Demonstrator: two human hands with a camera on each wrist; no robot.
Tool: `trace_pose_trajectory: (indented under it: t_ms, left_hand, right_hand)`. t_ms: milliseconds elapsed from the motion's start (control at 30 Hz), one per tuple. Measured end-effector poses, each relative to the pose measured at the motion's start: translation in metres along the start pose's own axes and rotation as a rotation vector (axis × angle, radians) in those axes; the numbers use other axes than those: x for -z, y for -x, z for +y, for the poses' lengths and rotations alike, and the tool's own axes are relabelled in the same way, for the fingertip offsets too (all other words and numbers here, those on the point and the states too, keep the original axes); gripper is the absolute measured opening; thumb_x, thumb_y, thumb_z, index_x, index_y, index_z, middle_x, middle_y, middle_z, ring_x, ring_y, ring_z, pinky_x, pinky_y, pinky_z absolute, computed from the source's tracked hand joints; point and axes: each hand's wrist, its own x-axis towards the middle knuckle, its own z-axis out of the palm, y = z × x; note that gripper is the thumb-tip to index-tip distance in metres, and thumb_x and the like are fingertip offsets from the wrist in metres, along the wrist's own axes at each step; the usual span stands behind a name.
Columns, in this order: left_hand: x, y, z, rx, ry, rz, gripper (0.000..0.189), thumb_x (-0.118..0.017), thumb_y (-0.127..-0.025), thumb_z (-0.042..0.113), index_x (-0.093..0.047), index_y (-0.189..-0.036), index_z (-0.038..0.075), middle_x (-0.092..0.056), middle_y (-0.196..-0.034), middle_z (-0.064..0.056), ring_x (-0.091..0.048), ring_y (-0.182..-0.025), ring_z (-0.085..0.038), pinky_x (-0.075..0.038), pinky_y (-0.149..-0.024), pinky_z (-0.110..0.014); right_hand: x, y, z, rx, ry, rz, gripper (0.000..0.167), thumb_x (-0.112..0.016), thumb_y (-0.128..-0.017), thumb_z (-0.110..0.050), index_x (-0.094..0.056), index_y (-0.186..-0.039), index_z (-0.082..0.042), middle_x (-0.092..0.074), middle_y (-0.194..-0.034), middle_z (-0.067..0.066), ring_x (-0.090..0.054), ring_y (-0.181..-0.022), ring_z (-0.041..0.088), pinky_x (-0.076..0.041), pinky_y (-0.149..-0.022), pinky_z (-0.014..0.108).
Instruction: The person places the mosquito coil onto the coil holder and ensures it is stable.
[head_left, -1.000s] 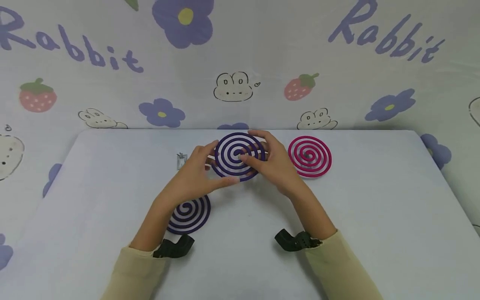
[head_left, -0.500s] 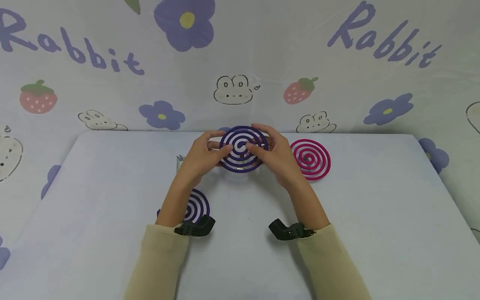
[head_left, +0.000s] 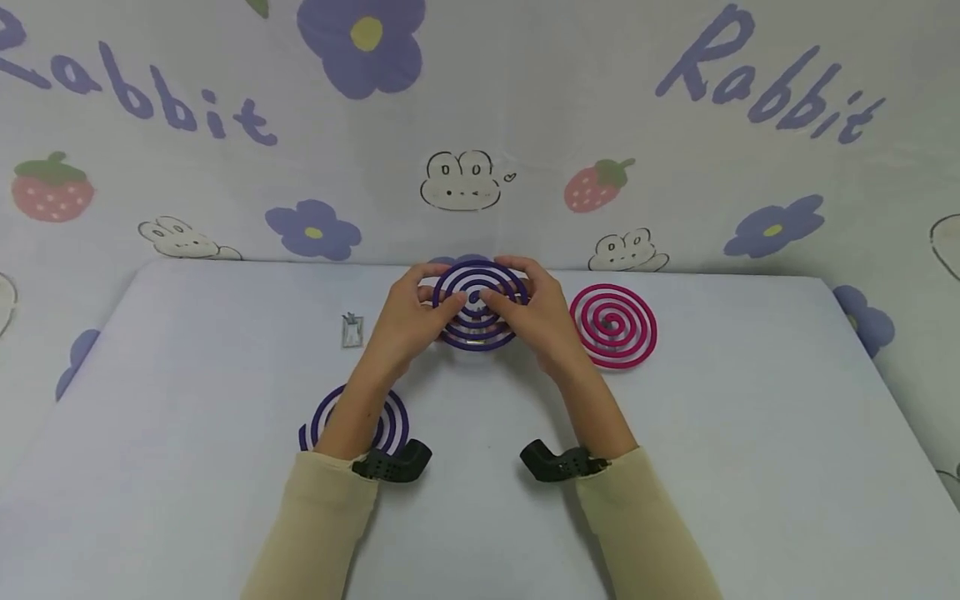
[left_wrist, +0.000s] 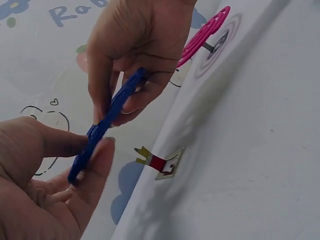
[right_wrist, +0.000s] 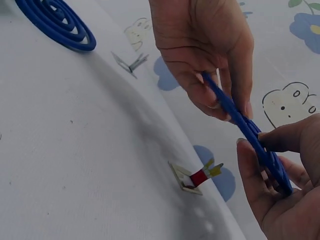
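A dark blue-purple mosquito coil is held up over the far middle of the table, tilted toward the head camera. My left hand pinches its left side, thumb on the near face and fingers behind. On the opposite side my right hand pinches it the same way, thumb near the centre. Both wrist views show the coil nearly edge-on, clear of the table. Below it stands a small metal coil stand with a red and yellow upright tab; in the head view the coil mostly hides it.
A second metal stand stands at the left. Another purple coil lies near my left forearm, partly covered by it. To the right, a pink coil rests raised on its own stand. A patterned cloth hangs behind the table.
My left hand has moved from the coil's lower-left rim to pinch its left side, thumb on the face. The coil rose a little, then came down slightly. The left stand is now uncovered.
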Motion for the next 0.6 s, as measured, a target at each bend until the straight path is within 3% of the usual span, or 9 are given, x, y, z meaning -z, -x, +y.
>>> trace_pose_trajectory:
  t_ms: [200, 433, 600]
  left_hand:
    - [-0.005, -0.003, -0.005, -0.013, 0.012, 0.052, 0.052, -0.07, -0.102, 0.023, -0.052, -0.15, 0.011, -0.071, -0.133, -0.022, -0.071, -0.116, -0.032, -0.061, -0.081, -0.031]
    - [-0.011, -0.006, -0.01, -0.016, 0.02, 0.063, 0.051, -0.071, -0.101, 0.019, -0.054, -0.149, 0.011, -0.07, -0.132, -0.023, -0.071, -0.113, -0.033, -0.062, -0.074, -0.027]
    - [-0.014, -0.008, -0.013, -0.018, -0.007, 0.073, 0.052, -0.073, -0.099, 0.017, -0.056, -0.147, 0.009, -0.069, -0.133, -0.022, -0.068, -0.115, -0.031, -0.057, -0.081, -0.028]
  right_hand:
    - [-0.002, -0.005, 0.002, 0.032, -0.004, 0.012, 0.054, -0.078, -0.095, -0.019, -0.059, -0.146, -0.015, -0.066, -0.139, 0.018, -0.066, -0.127, 0.033, -0.056, -0.112, 0.048]
    - [-0.003, -0.009, 0.01, 0.034, 0.016, 0.035, 0.054, -0.078, -0.095, -0.016, -0.059, -0.145, -0.01, -0.065, -0.143, 0.02, -0.063, -0.132, 0.034, -0.052, -0.116, 0.048]
    - [-0.005, -0.009, 0.017, 0.024, 0.051, 0.074, 0.053, -0.078, -0.095, -0.017, -0.059, -0.145, -0.011, -0.063, -0.147, 0.018, -0.061, -0.135, 0.033, -0.049, -0.119, 0.048]
